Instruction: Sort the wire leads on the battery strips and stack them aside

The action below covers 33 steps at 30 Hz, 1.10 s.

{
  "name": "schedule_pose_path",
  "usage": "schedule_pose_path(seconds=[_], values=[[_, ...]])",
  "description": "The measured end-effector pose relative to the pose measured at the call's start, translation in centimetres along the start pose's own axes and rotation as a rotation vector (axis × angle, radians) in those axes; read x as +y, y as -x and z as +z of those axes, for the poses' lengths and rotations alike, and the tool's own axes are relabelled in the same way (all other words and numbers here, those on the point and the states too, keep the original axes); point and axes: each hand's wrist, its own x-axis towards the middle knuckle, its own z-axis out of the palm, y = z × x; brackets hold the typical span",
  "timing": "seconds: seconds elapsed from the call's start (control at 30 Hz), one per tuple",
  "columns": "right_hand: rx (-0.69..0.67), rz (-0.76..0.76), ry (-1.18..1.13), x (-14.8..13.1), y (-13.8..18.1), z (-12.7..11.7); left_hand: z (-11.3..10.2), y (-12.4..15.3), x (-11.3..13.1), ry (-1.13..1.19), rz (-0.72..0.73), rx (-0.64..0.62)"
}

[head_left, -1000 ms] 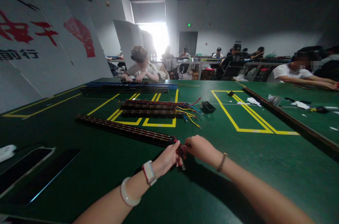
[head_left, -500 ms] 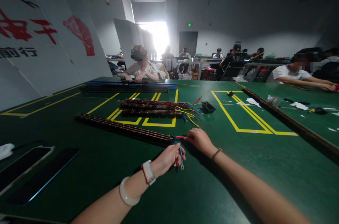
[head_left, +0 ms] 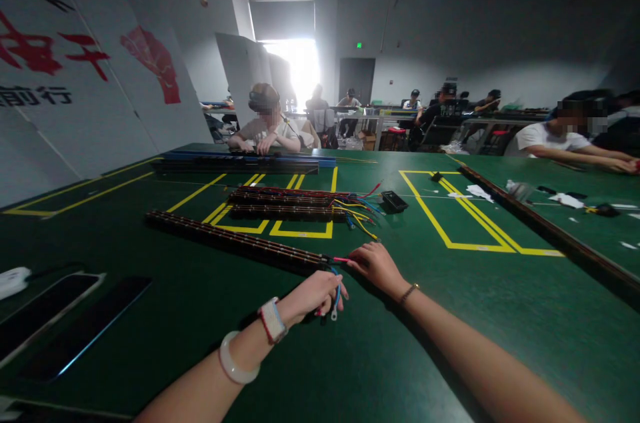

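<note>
A long dark bar with pale dotted rows [head_left: 240, 241] lies slantwise on the green table, wires coming out of its right end. My right hand [head_left: 375, 266] pinches the red wire [head_left: 341, 260] that leaves this end. Just below, my left hand [head_left: 317, 295] has its fingers closed around the blue wire [head_left: 338, 290]. A metal ring terminal [head_left: 334, 316] hangs from the blue wire's tip, with a dark wire end beside it. The left fingertips are partly hidden behind the hand.
Several similar bars [head_left: 285, 200] with coloured wires lie beyond, beside a small black tray [head_left: 394, 201]. Two dark flat panels [head_left: 87, 326] rest at left. A long bar [head_left: 540, 223] runs along the right, near paper scraps [head_left: 480, 192]. A person [head_left: 265, 120] sits across the table.
My left hand has shifted slightly left and down, taking the blue wire's end with it. My right hand stays at the red wire, almost unmoved.
</note>
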Motion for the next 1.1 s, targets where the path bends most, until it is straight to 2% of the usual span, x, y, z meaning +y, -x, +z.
schedule_pose_path(seconds=[0.2,0.3,0.4,0.5,0.67,0.73,0.87,0.97,1.1], values=[[0.081,-0.067,-0.033,-1.7,0.9,-0.5,-0.8,0.0,0.2,-0.344,0.007,0.072],[0.091,-0.089,-0.024,-2.2,1.2,-0.6,-0.9,0.2,0.0,-0.489,0.116,0.178],[0.093,-0.091,-0.006,-2.3,1.2,-0.6,-0.6,0.3,-0.4,-0.528,0.25,0.29],[0.095,-0.084,-0.01,-2.3,1.1,-0.5,-0.3,0.2,-0.8,-0.542,0.271,0.367],[0.091,-0.02,-0.027,-2.5,1.3,-0.5,0.0,0.2,-0.8,-0.381,0.103,0.207],[0.085,0.002,-0.043,-2.9,1.5,-0.6,0.1,0.4,-0.5,-0.319,0.071,0.227],[0.044,-0.001,-0.059,-4.0,2.1,-0.2,0.4,0.8,0.1,-0.314,0.125,0.289],[0.024,0.016,-0.03,-4.5,2.5,0.4,0.7,0.9,0.3,-0.258,0.16,0.254],[-0.028,0.151,-0.001,-4.5,2.3,0.6,0.8,0.6,0.3,-0.105,0.166,0.197]])
